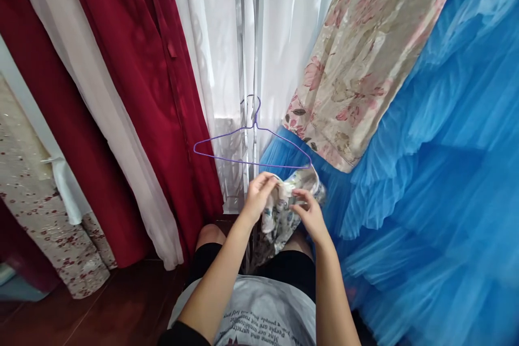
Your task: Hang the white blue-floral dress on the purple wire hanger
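A floral garment (279,221) in white with dark and bluish print hangs in front of my knees. Its thin white strap loops up to the right end of a purple wire hanger (284,164). My left hand (258,194) is closed, pinching the garment's upper edge between thumb and fingers. On the other side of that edge, my right hand (310,213) has thumb and forefinger apart, with the fingertips at the fabric. The left end of the hanger carries nothing.
Dark red drapes (121,65) and a pale pink panel (109,135) hang at left. White cloth (287,27) is behind the hanger, near a narrow metal pole. To the right hang a beige floral dress (352,81) and blue tulle (454,184). Below lies a reddish-brown tiled floor (125,303).
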Demonstrator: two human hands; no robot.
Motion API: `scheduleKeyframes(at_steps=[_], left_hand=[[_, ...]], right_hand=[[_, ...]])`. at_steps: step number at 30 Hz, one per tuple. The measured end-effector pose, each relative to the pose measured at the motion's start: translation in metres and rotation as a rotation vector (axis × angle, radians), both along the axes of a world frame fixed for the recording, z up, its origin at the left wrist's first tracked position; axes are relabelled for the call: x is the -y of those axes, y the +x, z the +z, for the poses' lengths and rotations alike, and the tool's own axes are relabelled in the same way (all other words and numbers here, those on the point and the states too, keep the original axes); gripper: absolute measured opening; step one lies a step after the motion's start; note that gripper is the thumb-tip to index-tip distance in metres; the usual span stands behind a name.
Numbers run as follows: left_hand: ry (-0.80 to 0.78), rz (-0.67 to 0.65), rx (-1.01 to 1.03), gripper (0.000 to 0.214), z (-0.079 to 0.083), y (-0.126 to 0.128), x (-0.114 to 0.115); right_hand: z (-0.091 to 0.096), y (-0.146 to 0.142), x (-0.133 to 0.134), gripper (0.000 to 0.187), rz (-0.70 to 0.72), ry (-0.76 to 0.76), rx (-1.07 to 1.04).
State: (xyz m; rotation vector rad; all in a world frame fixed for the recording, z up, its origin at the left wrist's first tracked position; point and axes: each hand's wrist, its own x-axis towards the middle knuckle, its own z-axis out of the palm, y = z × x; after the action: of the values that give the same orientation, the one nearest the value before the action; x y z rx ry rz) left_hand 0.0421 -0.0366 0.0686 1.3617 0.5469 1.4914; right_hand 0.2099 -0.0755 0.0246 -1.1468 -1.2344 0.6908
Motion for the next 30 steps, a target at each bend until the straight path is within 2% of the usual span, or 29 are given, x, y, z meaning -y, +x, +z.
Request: scheduleKeyframes(at_steps=[1, 3, 5, 7, 10, 12, 14, 16, 18, 21, 24, 27, 30], left_hand=[[0.047, -0.038, -0.105, 0.023, 0.005, 0.005, 0.006], [0.149, -0.055, -0.283, 0.024, 0.012, 0.008, 0.016], [0.237, -0.003, -0.395, 0.025, 0.014, 0.005, 0.023], [0.248, -0.036, -0.463, 0.031, 0.012, -0.005, 0.028], [0.169, -0.278, -0.549, 0.043, -0.002, -0.025, 0.031], [0.142, -0.393, -0.707, 0.044, -0.016, -0.042, 0.028], [0.150, -0.395, -0.927, 0.043, -0.028, -0.066, 0.017], [0.190, -0.307, -1.093, 0.045, -0.033, -0.097, -0.001], [0.262, -0.198, -1.160, 0.047, -0.028, -0.135, -0.023], [0.297, 0.039, -1.238, 0.041, -0.012, -0.194, -0.052], [0.282, 0.248, -1.382, 0.037, 0.007, -0.238, -0.074], [0.262, 0.477, -1.464, 0.037, 0.029, -0.260, -0.091], [0.278, 0.644, -1.415, 0.028, 0.055, -0.262, -0.104]], right_hand=[[0.006, -0.007, 0.003, 0.036, 0.121, 0.009, 0.069], [0.017, -0.021, 0.011, 0.024, 0.323, -0.045, 0.113], [0.023, -0.031, 0.019, 0.023, 0.427, -0.135, 0.015], [0.028, -0.035, 0.026, 0.029, 0.464, -0.208, -0.157], [0.035, -0.030, 0.038, 0.034, 0.467, -0.277, -0.383], [0.042, -0.023, 0.044, 0.035, 0.474, -0.306, -0.427], [0.050, -0.015, 0.046, 0.034, 0.499, -0.309, -0.376], [0.061, -0.007, 0.039, 0.030, 0.517, -0.275, -0.236], [0.073, 0.000, 0.020, 0.027, 0.509, -0.196, -0.060], [0.092, 0.004, -0.028, 0.023, 0.443, -0.046, 0.203], [0.102, -0.001, -0.084, 0.019, 0.346, 0.074, 0.433], [0.099, -0.015, -0.127, 0.027, 0.212, 0.151, 0.465], [0.086, -0.031, -0.151, 0.024, 0.096, 0.113, 0.468]])
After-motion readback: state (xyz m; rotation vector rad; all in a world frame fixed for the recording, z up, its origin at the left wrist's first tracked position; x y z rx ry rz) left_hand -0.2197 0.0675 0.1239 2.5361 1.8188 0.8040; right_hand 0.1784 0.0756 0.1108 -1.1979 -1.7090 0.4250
